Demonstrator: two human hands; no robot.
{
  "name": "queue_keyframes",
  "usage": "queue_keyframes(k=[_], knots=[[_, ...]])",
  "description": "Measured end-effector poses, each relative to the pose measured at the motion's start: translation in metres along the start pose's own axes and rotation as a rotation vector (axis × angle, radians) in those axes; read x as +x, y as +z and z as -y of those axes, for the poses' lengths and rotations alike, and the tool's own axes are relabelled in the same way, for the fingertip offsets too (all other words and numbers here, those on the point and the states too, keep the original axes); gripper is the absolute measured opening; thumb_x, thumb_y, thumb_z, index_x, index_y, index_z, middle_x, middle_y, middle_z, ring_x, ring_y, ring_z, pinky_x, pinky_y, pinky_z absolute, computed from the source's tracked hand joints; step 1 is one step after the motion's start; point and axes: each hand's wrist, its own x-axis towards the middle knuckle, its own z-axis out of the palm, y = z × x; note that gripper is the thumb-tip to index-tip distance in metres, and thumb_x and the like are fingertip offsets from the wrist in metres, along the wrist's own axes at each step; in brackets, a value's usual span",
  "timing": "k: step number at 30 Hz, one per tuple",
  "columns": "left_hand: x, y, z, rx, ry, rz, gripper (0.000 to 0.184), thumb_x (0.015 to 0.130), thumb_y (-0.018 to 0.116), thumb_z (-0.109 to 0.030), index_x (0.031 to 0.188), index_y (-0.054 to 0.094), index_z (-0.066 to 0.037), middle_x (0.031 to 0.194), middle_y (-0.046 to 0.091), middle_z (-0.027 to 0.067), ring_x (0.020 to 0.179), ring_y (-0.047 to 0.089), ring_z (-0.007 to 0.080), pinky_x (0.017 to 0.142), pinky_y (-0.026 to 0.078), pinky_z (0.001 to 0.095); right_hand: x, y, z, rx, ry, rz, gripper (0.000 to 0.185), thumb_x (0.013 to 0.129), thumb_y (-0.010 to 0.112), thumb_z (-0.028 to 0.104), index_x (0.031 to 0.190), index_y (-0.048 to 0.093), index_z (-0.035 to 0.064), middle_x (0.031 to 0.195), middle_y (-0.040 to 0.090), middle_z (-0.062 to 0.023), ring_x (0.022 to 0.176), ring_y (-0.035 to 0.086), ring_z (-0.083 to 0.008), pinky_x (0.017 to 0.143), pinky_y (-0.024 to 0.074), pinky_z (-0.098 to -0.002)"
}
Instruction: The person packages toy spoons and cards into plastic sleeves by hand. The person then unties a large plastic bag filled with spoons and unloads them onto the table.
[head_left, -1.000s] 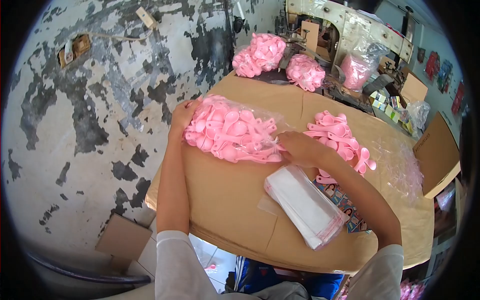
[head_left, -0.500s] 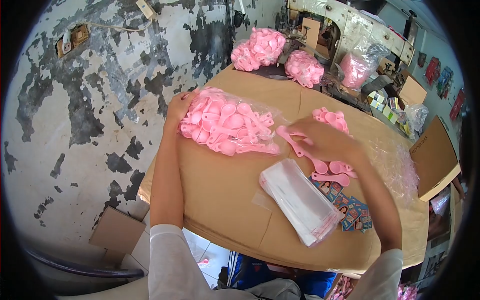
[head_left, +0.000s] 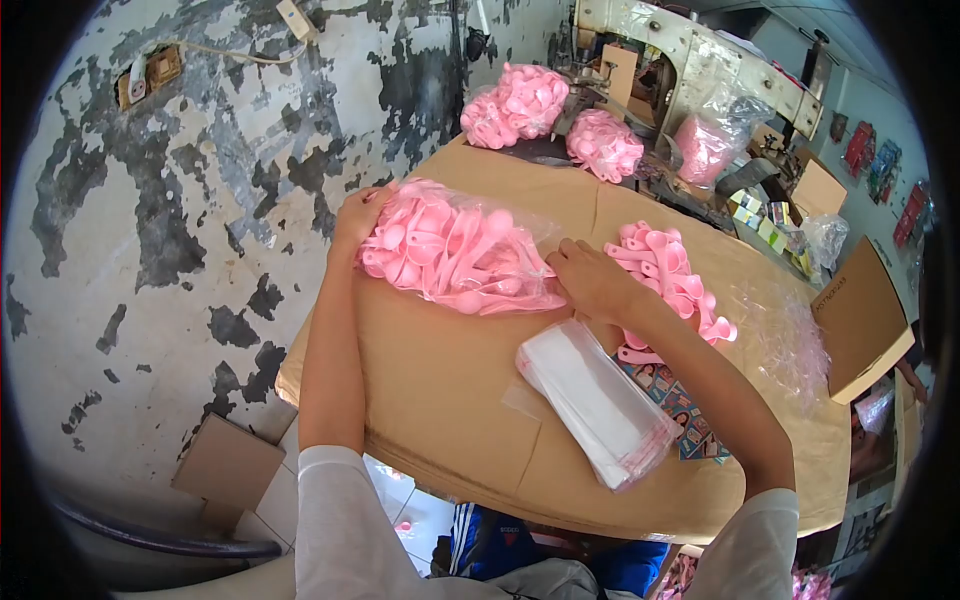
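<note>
A clear plastic bag full of pink measuring spoons (head_left: pixel 450 245) lies on the brown-covered table. My left hand (head_left: pixel 362 215) is closed on the bag's far left end. At the bag's right end, my right hand (head_left: pixel 595 280) has its fingers bent together at the plastic edge, seemingly pinching it; the fingertips are partly hidden. Right beside that hand is a pile of loose pink spoons (head_left: pixel 660 260), some of them behind my wrist. Nearer to me sits a stack of clear plastic sleeves (head_left: pixel 595 400), with small printed cards (head_left: pixel 690 415) partly under my right forearm.
Bags of pink spoons (head_left: pixel 520 100) stand at the table's far edge, beside a large pale machine (head_left: pixel 700 60). A cardboard box (head_left: pixel 865 320) and crumpled clear plastic (head_left: pixel 785 340) are on the right. To the left rises a peeling wall (head_left: pixel 170 250).
My right hand has moved left from over the loose spoons to the bag's end. More loose spoons show in the pile, and those in the bag have shifted. My left hand stays put.
</note>
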Motion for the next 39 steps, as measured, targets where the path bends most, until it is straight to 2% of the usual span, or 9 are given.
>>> queue_keyframes(k=[9,12,15,19,23,26,34,38,39], knots=[[0.005,0.0,0.007,-0.014,0.048,0.001,0.062,0.082,0.069,-0.059,0.111,0.072,-0.004,0.102,0.073,0.0139,0.092,0.067,0.0205,0.085,0.049,0.0307,-0.063,-0.068,-0.009,0.353,0.06,-0.029,0.027,0.094,0.061,0.016,0.116,0.06,0.0003,0.096,0.067,-0.0192,0.09,0.064,-0.035,0.082,0.0495,-0.0437],[0.01,0.001,0.01,-0.015,0.059,0.014,0.062,0.082,0.068,-0.059,0.112,0.072,-0.004,0.102,0.073,0.0138,0.092,0.067,0.0208,0.086,0.049,0.0306,-0.084,-0.078,-0.021,0.255,-0.062,-0.243,0.022,0.092,0.06,0.013,0.113,0.062,0.0041,0.086,0.066,-0.0185,0.082,0.064,-0.0332,0.074,0.0483,-0.0419],[0.01,0.001,0.012,0.0,0.056,-0.01,0.063,0.082,0.068,-0.059,0.112,0.072,-0.004,0.102,0.073,0.0135,0.091,0.067,0.0209,0.086,0.05,0.0306,-0.098,-0.111,-0.018,0.285,0.219,-0.168,0.025,0.091,0.062,0.012,0.114,0.061,0.0019,0.091,0.064,-0.0197,0.083,0.063,-0.0355,0.074,0.0485,-0.0425],[0.009,0.001,0.011,-0.009,0.031,0.004,0.063,0.082,0.068,-0.059,0.113,0.072,-0.004,0.101,0.073,0.0135,0.091,0.067,0.0208,0.086,0.05,0.0306,-0.087,-0.078,-0.031,-0.144,-0.035,-0.587,0.032,0.088,0.067,0.015,0.115,0.06,-0.0004,0.099,0.066,-0.0165,0.1,0.059,-0.035,0.091,0.0427,-0.0472],[0.007,0.0,0.01,0.007,0.049,-0.01,0.064,0.082,0.068,-0.06,0.113,0.072,-0.004,0.102,0.073,0.014,0.092,0.067,0.0208,0.086,0.049,0.0307,-0.047,-0.02,-0.008,0.037,-0.005,-0.239,0.035,0.088,0.065,0.028,0.113,0.064,0.0035,0.095,0.067,-0.0152,0.102,0.059,-0.0341,0.093,0.0394,-0.0502],[0.012,0.001,0.014,0.012,0.027,0.0,0.063,0.082,0.067,-0.06,0.112,0.072,-0.005,0.101,0.073,0.0136,0.093,0.067,0.021,0.087,0.049,0.0311,-0.021,-0.016,0.003,-0.077,0.207,0.08,0.031,0.092,0.059,0.027,0.114,0.066,0.0062,0.107,0.066,-0.0165,0.105,0.058,-0.032,0.094,0.0406,-0.0473],[-0.002,-0.002,0.001,-0.055,0.012,0.039,0.06,0.083,0.068,-0.057,0.11,0.072,-0.003,0.097,0.072,0.0107,0.085,0.065,0.0172,0.08,0.05,0.0291,-0.067,-0.071,-0.019,0.108,0.115,-0.288,0.026,0.085,0.062,0.001,0.111,0.067,0.0008,0.101,0.064,-0.0179,0.101,0.057,-0.035,0.091,0.0448,-0.0422],[-0.002,-0.001,-0.001,-0.02,-0.002,0.0,0.062,0.083,0.068,-0.058,0.113,0.072,-0.004,0.097,0.072,0.0114,0.086,0.065,0.0182,0.081,0.05,0.0298,-0.09,-0.074,-0.038,-0.387,0.213,-0.572,0.03,0.082,0.065,0.008,0.111,0.067,0.0034,0.101,0.063,-0.0149,0.094,0.058,-0.0338,0.089,0.0428,-0.0474],[0.003,0.001,0.003,-0.017,0.031,-0.002,0.062,0.084,0.068,-0.058,0.113,0.072,-0.003,0.095,0.072,0.01,0.083,0.064,0.0164,0.079,0.049,0.0286,-0.086,-0.074,-0.031,-0.284,0.183,-0.442,0.032,0.083,0.066,0.012,0.113,0.066,0.0026,0.104,0.063,-0.016,0.097,0.058,-0.0343,0.091,0.0425,-0.0473]])
